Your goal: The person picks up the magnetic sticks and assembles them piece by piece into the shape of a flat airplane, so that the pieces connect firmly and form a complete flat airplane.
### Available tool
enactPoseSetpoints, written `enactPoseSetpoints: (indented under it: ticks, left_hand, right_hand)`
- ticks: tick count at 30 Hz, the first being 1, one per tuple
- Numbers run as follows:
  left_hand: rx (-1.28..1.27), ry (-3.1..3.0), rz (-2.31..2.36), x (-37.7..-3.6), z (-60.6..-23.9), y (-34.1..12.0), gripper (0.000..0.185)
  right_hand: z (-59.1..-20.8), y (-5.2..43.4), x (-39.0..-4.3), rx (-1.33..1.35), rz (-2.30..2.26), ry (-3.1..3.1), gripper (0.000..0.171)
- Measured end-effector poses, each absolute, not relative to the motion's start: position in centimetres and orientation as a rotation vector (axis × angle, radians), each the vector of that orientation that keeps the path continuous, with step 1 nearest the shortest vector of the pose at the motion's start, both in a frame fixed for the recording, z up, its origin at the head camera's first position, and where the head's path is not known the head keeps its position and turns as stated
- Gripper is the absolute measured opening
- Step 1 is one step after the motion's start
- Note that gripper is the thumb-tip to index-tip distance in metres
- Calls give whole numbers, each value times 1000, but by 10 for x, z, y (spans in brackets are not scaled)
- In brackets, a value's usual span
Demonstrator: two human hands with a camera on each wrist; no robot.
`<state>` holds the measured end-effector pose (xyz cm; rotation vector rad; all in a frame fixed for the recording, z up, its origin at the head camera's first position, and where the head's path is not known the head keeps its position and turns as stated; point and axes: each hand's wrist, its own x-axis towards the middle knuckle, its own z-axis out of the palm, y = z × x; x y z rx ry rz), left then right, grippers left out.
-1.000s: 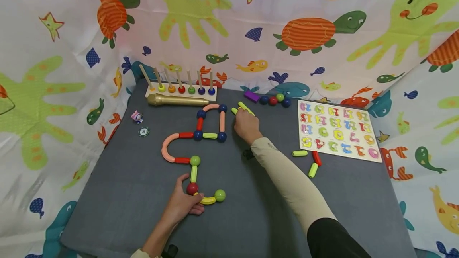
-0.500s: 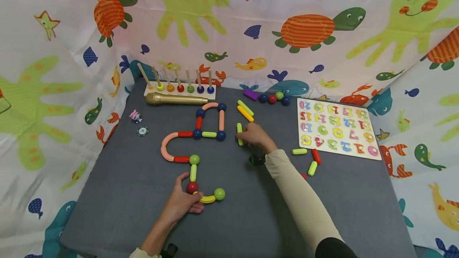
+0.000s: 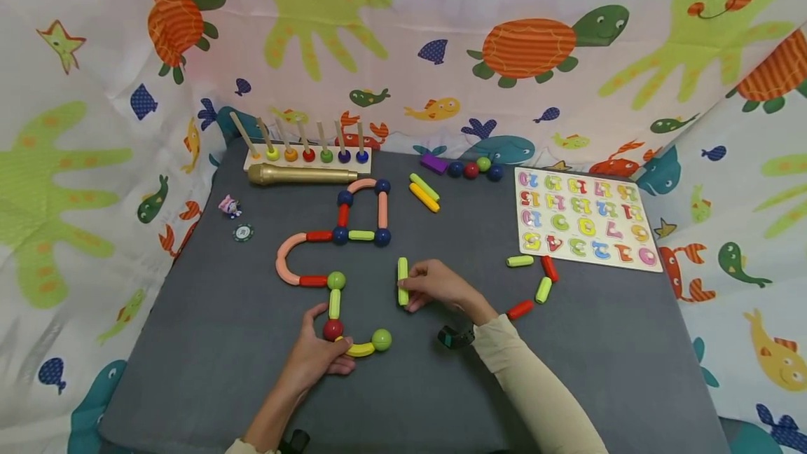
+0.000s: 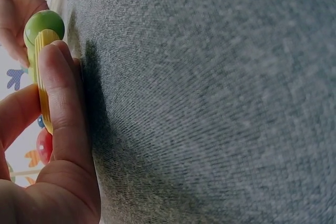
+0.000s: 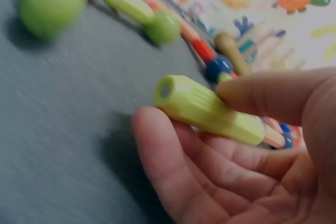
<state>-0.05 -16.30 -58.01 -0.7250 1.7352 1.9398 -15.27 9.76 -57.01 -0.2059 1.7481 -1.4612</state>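
A: Head view first?

B: The right hand (image 3: pixel 435 286) pinches a green stick (image 3: pixel 402 281) just right of the bead chain (image 3: pixel 334 279); the left hand (image 3: pixel 318 356) curls around the yellow curved piece (image 3: pixel 361 350) by the red ball (image 3: pixel 332 330).

A: Left wrist?

B: Fingers (image 4: pixel 63 98) pressed along that yellow piece, green ball (image 4: pixel 44 23) at its end.

A: Right wrist?

B: Thumb and fingers clasp the green stick above the grey mat (image 5: pixel 68 129).

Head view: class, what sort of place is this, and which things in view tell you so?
Probably a child's play corner: a sea-animal cloth backdrop surrounds a grey mat holding a number puzzle board, a bead-and-peg rack and a rod-and-ball chain.
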Motion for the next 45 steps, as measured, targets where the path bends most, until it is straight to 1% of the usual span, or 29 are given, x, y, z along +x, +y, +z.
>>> enactPoseSetpoints:
  ticks: [6, 14, 20, 26, 34, 37, 42, 45]
  left_hand:
    - [-714, 1744, 1932, -2, -579, -163, 92]
    - [-702, 1761, 1914, -3, -577, -163, 91]
    - [-719, 1755, 1905, -3, -577, -163, 89]
    - [-715, 1785, 1874, -2, -577, -163, 85]
    - [-605, 1890, 1734, -4, -577, -165, 84]
    - [-552, 1994, 1633, -5, -573, -169, 78]
    - [-454, 2217, 1458, -8, -566, -177, 57]
    - [-438, 2339, 1318, -13, -564, -180, 50]
  right_hand:
    - [-573, 87, -127, -103, -1527, 1651, 18]
    - [-580, 78, -105, -148, -1526, 1711, 21]
    - [-583, 76, -100, -160, -1508, 1749, 24]
    - [-582, 74, -99, -246, -1447, 1809, 27]
    - [-582, 71, -96, -314, -1351, 1964, 29]
    - [-580, 69, -95, -348, -1297, 2025, 31]
    - [-578, 67, -95, -384, -1227, 2085, 32]
    - [-580, 66, -95, -393, -1211, 2104, 33]
